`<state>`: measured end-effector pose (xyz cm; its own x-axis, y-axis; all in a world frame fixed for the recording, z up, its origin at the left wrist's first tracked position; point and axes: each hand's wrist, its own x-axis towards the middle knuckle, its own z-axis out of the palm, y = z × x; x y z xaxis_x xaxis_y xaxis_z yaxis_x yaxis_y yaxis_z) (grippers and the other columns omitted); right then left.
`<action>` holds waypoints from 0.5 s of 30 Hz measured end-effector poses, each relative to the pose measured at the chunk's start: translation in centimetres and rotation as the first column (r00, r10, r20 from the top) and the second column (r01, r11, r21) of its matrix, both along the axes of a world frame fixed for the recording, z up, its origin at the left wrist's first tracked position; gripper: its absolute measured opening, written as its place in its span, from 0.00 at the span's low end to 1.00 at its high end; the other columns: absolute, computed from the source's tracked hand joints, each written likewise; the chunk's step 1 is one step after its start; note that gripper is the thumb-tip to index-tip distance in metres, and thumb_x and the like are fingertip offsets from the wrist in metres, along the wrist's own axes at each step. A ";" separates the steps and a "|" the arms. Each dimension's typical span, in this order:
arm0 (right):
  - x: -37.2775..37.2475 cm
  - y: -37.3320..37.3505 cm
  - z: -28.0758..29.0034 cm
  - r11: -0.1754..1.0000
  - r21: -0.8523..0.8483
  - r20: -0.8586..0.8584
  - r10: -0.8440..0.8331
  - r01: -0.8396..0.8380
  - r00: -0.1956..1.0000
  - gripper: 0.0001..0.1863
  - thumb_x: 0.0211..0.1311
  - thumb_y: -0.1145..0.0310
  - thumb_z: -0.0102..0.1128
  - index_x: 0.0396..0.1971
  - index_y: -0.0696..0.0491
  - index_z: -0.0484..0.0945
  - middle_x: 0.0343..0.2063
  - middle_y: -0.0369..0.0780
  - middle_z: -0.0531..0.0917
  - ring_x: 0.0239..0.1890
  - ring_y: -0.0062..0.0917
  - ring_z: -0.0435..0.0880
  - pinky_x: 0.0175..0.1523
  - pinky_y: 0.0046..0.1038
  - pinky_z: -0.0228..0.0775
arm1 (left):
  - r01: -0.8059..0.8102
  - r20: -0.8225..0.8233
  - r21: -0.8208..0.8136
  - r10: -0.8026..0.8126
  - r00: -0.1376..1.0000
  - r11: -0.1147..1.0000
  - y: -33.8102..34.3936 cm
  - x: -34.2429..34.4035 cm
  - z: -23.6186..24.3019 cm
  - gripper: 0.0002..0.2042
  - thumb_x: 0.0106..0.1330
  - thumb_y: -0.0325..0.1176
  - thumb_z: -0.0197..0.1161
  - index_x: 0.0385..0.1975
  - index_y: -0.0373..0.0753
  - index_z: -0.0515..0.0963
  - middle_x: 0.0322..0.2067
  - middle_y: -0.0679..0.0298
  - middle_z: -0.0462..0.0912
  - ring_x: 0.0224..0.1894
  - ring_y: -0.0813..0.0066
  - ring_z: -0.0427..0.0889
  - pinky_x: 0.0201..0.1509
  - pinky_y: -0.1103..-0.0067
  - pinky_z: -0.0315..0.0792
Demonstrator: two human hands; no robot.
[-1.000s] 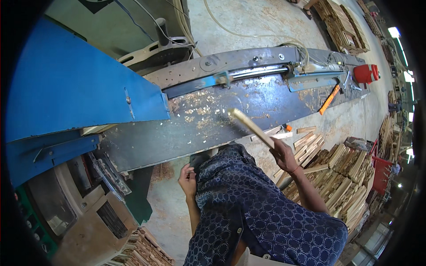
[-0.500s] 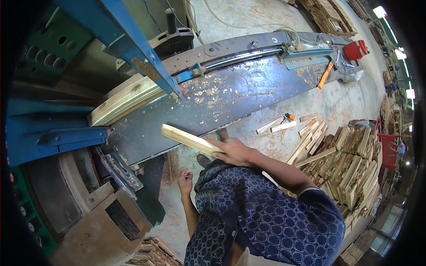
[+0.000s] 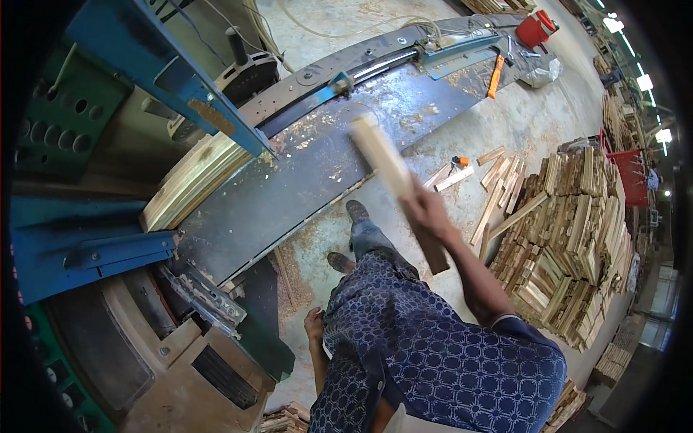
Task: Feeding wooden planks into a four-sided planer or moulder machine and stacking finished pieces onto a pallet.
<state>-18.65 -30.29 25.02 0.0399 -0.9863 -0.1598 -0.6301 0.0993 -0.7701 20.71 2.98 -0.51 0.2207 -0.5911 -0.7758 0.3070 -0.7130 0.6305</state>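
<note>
My right hand (image 3: 431, 211) is closed around the middle of a short wooden board (image 3: 381, 153). The board tilts in the air over the near edge of the dark metal machine table (image 3: 260, 209), its pale upper end blurred by motion and its lower end brown. Beside my shirt hangs my left hand (image 3: 315, 325), holding nothing, its fingers loosely bent and partly apart. A row of boards (image 3: 195, 177) lies on the table's left part, by the blue machine frame (image 3: 180, 79).
Stacked wood pieces (image 3: 570, 238) stand on the floor at the right, with loose slats (image 3: 498, 180) beside them. An orange-handled hammer (image 3: 495, 76), a red bucket (image 3: 535, 29) and a clear plastic bag (image 3: 540, 73) sit at the table's far end. Wood chips litter the table.
My right hand has moved right with the board, which has swung to a steeper angle. My left hand has dropped closer to my shirt. The view has shifted.
</note>
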 end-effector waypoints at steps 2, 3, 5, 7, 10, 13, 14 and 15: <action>5.9 -1.0 -0.5 0.979 0.053 -0.156 0.202 -0.196 0.967 0.38 0.74 0.52 0.55 0.78 0.46 0.55 0.27 0.49 0.88 0.24 0.36 0.87 0.34 0.38 0.81 | -0.052 -0.074 0.009 0.053 0.996 0.999 -1.4 0.7 -0.2 0.14 0.68 0.21 0.64 0.53 0.32 0.78 0.35 0.58 0.88 0.33 0.73 0.85 0.34 0.77 0.75; 8.8 -1.7 -2.3 0.965 -0.093 -0.171 0.226 -0.244 0.959 0.40 0.74 0.46 0.53 0.78 0.46 0.52 0.25 0.52 0.86 0.25 0.44 0.86 0.36 0.43 0.80 | -0.094 -0.153 0.042 0.099 0.983 0.995 -2.4 1.1 0.0 0.13 0.69 0.22 0.63 0.53 0.32 0.78 0.35 0.58 0.88 0.34 0.73 0.85 0.35 0.76 0.76; 11.6 -3.6 -3.7 0.973 -0.062 -0.121 0.214 -0.223 0.969 0.37 0.74 0.48 0.52 0.77 0.46 0.55 0.29 0.58 0.85 0.33 0.54 0.86 0.42 0.51 0.77 | 0.052 -0.057 -0.159 -0.062 0.996 0.986 -2.8 1.3 0.5 0.12 0.70 0.24 0.62 0.52 0.32 0.78 0.36 0.58 0.87 0.34 0.73 0.85 0.35 0.77 0.76; 8.8 -4.1 -4.7 0.991 0.015 -0.130 0.137 -0.136 0.982 0.37 0.73 0.47 0.52 0.77 0.45 0.55 0.30 0.58 0.85 0.33 0.55 0.86 0.41 0.51 0.77 | 0.221 0.066 -0.360 -0.212 0.975 0.906 -5.4 1.1 1.8 0.12 0.71 0.26 0.62 0.51 0.32 0.77 0.36 0.58 0.87 0.34 0.73 0.85 0.35 0.77 0.76; -1.2 -3.2 -6.8 0.988 0.020 -0.278 -0.143 0.154 0.950 0.38 0.73 0.44 0.50 0.76 0.45 0.57 0.32 0.57 0.86 0.35 0.56 0.86 0.41 0.52 0.77 | -0.054 0.077 0.043 0.051 0.996 0.998 -6.6 -0.7 2.9 0.11 0.72 0.28 0.59 0.50 0.31 0.77 0.38 0.57 0.86 0.32 0.74 0.83 0.32 0.79 0.75; -14.4 -3.3 -5.9 0.847 -0.112 -0.307 -0.527 0.520 0.793 0.35 0.72 0.45 0.48 0.71 0.50 0.64 0.34 0.57 0.86 0.37 0.58 0.86 0.44 0.54 0.77 | -0.046 0.023 0.054 0.045 0.999 0.997 -5.8 -0.8 1.9 0.11 0.72 0.28 0.59 0.49 0.32 0.77 0.38 0.58 0.86 0.32 0.74 0.83 0.31 0.79 0.75; -17.2 -2.9 -5.5 0.765 -0.212 -0.279 -0.643 0.608 0.713 0.34 0.72 0.46 0.48 0.70 0.52 0.67 0.33 0.57 0.86 0.37 0.58 0.86 0.43 0.54 0.77 | -0.040 0.014 0.058 0.039 0.999 0.998 -5.8 -0.7 2.0 0.10 0.72 0.28 0.59 0.49 0.32 0.77 0.38 0.58 0.85 0.32 0.75 0.83 0.31 0.79 0.74; -18.5 -2.5 -5.8 0.759 -0.243 -0.259 -0.650 0.604 0.714 0.33 0.72 0.46 0.49 0.68 0.52 0.68 0.33 0.57 0.86 0.37 0.57 0.86 0.42 0.54 0.77 | -0.034 0.000 0.068 0.034 0.999 0.997 -6.1 -0.8 2.0 0.10 0.72 0.28 0.59 0.49 0.32 0.77 0.37 0.58 0.85 0.32 0.75 0.83 0.31 0.79 0.74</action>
